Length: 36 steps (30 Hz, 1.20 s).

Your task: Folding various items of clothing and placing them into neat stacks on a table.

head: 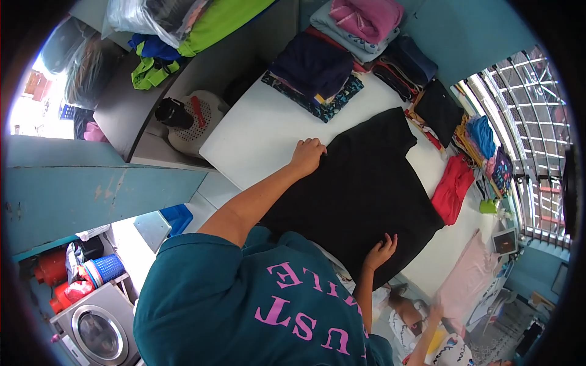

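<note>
A black garment [366,192], which looks like a T-shirt, lies spread over the white table [247,123]. One end hangs over the table edge nearest me. My left hand [310,156] has its fingers curled on the garment's left edge and grips the cloth there. Lower down, my right hand [381,251] rests on the black cloth with its fingers apart, holding nothing. Beyond the garment sits a folded stack topped by a dark navy cloth [311,64]. A red garment [453,190] lies beside the black one's right edge.
Folded pink cloth [366,18] tops a pile at the back. More folded clothes [439,112] line the barred window [526,105]. At lower right, another person's hand [437,311] touches a pale pink garment [467,274]. A perforated stool [197,119] stands left, a washing machine [98,327] lower left.
</note>
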Each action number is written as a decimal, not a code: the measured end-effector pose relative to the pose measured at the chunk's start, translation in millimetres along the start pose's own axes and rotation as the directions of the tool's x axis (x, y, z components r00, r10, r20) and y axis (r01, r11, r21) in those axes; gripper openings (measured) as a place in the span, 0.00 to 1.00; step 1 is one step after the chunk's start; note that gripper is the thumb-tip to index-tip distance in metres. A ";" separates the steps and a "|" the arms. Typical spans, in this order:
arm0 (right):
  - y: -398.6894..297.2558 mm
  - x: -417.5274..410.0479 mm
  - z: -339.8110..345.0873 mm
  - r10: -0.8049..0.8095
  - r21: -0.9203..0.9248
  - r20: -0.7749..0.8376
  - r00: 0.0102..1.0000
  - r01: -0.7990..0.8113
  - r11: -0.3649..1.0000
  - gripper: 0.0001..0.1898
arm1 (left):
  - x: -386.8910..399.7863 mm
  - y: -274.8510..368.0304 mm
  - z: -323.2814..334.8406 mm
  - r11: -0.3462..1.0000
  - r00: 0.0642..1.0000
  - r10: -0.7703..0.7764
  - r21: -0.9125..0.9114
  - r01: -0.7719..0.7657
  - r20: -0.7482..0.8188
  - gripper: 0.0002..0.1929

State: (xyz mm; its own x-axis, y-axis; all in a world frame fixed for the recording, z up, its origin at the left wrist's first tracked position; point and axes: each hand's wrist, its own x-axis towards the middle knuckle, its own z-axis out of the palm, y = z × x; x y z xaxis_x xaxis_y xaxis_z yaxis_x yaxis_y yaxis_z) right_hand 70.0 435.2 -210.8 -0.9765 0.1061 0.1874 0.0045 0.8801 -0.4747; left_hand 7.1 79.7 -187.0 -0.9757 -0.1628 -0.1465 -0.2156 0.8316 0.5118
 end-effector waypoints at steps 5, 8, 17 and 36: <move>5.7 -1.3 -5.7 -0.020 0.003 -0.006 1.000 0.021 1.000 0.15 | -20.2 4.8 15.2 0.965 0.948 0.251 0.122 -0.230 -0.194 0.14; 8.5 -0.6 -11.1 -0.016 0.000 -0.010 1.000 0.016 1.000 0.16 | -27.8 3.6 20.8 0.928 0.932 0.331 0.230 -0.293 -0.147 0.19; 20.5 -0.3 -18.7 0.001 0.004 0.009 1.000 -0.001 1.000 0.16 | -33.0 3.3 28.6 0.869 0.915 0.400 0.338 -0.360 -0.053 0.24; 131.8 45.9 -46.5 0.301 -0.112 -0.112 0.947 -0.313 0.943 0.15 | -32.2 9.2 21.6 0.883 0.932 0.363 0.330 -0.335 -0.025 0.26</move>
State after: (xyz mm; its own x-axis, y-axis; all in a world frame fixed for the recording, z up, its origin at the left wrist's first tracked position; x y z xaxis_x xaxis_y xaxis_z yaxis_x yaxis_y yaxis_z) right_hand 35.9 577.6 -224.8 -0.8993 0.4171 0.1314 0.3338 0.8488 -0.4099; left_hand 37.3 104.1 -195.9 -0.9881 0.1368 0.0702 0.1492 0.9637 0.2214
